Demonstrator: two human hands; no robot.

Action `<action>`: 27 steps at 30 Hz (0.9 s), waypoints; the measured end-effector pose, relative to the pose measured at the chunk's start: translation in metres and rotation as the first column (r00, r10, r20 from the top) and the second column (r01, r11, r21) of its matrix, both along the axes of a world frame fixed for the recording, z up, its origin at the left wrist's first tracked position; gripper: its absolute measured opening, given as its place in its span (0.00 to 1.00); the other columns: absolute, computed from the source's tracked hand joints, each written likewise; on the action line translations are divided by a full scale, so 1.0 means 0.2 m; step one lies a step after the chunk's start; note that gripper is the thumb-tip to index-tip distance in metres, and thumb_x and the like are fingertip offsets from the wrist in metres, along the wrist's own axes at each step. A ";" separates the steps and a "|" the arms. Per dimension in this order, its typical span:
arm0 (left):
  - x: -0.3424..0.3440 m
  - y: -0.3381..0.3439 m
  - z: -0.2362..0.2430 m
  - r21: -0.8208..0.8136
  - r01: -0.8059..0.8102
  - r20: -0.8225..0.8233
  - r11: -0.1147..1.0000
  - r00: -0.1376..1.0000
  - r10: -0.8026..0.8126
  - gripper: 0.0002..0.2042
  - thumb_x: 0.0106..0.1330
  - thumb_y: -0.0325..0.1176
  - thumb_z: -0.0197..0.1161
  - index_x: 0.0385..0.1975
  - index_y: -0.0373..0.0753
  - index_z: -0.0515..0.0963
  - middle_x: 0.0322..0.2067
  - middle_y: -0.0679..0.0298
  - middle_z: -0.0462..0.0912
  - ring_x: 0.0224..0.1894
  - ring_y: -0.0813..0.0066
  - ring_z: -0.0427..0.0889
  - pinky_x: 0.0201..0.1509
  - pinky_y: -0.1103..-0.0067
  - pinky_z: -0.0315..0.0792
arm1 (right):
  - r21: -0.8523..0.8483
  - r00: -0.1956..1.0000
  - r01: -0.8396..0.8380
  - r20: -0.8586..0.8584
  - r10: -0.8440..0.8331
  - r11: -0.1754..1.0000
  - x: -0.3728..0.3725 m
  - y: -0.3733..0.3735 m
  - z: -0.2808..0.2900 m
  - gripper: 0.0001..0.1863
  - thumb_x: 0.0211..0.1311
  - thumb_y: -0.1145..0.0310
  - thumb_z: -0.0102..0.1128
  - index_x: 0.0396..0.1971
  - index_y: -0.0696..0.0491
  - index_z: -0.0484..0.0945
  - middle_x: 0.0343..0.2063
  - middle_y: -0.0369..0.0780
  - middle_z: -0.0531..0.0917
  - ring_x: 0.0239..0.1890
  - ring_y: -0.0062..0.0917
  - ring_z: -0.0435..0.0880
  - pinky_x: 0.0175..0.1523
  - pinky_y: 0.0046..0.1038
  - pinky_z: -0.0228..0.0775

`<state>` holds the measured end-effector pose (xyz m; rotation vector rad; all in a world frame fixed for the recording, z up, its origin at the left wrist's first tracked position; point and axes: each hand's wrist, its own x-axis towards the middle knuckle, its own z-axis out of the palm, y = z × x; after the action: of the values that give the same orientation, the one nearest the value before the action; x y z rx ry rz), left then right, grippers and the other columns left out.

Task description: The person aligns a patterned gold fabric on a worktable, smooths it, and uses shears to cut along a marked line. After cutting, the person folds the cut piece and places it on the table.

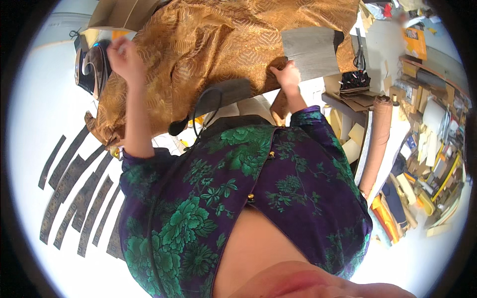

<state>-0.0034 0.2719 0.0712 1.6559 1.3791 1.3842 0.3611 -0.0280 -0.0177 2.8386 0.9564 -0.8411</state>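
Note:
A large piece of gold-brown patterned fabric (208, 54) is spread in wrinkled folds in front of me, over a grey wood-look surface (310, 49). With thumb and fingers, my right hand (289, 77) grips a fold of the fabric beside that bare grey patch. Part of the cloth hangs down below the right hand. My left hand (125, 58) is raised at the left edge of the fabric, its fingers bent and blurred. Right beside it stands a dark clothes iron (102, 64); whether the fingers touch it I cannot tell.
Several dark patterned strips (74, 193) lie on the white surface at lower left. A cardboard box (121, 15) is at the far left. On the right stand a brown fabric roll (380, 134), a bundle of black items (355, 82), and cluttered shelves (432, 124). A black cord loop (208, 107) hangs near my waist.

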 end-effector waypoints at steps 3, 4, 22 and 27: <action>0.03 -0.48 -0.05 -0.116 0.116 -0.219 0.986 0.966 -0.139 0.10 0.64 0.25 0.61 0.44 0.32 0.76 0.41 0.59 0.80 0.41 0.73 0.79 0.47 0.77 0.73 | 0.205 0.984 0.105 -0.163 -0.072 0.973 0.00 -0.08 -0.19 0.33 0.49 0.58 0.72 0.54 0.57 0.70 0.37 0.51 0.84 0.40 0.46 0.84 0.46 0.38 0.77; 0.03 -0.59 -0.10 -0.225 0.076 -0.229 0.971 0.965 -0.128 0.11 0.65 0.26 0.61 0.45 0.33 0.76 0.43 0.58 0.80 0.44 0.70 0.79 0.49 0.75 0.73 | 0.225 0.991 0.036 -0.132 -0.007 0.974 0.02 -0.09 -0.21 0.33 0.49 0.58 0.72 0.53 0.55 0.70 0.37 0.49 0.84 0.40 0.46 0.83 0.45 0.39 0.77; -0.10 -1.26 -0.16 -0.245 0.251 -0.858 0.937 0.394 -0.330 0.22 0.49 0.23 0.58 0.48 0.39 0.77 0.58 0.58 0.72 0.59 0.53 0.71 0.61 0.61 0.64 | 0.414 1.000 -0.016 0.003 0.017 0.910 0.46 -0.12 0.31 0.20 0.59 0.52 0.65 0.39 0.56 0.82 0.26 0.51 0.84 0.33 0.46 0.86 0.40 0.44 0.76; 0.10 -1.37 -0.22 -0.505 0.329 -0.807 0.798 0.149 -0.572 0.19 0.54 0.27 0.56 0.47 0.33 0.78 0.66 0.52 0.63 0.69 0.53 0.59 0.72 0.58 0.52 | 0.312 0.991 -0.131 0.045 0.123 0.941 0.73 -0.23 0.23 0.22 0.53 0.49 0.70 0.36 0.53 0.83 0.28 0.49 0.85 0.36 0.45 0.85 0.43 0.40 0.76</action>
<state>0.0169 -0.0029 0.0265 2.5762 1.2209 -0.3187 0.5076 -0.0742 0.0291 2.9898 1.3670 -0.6925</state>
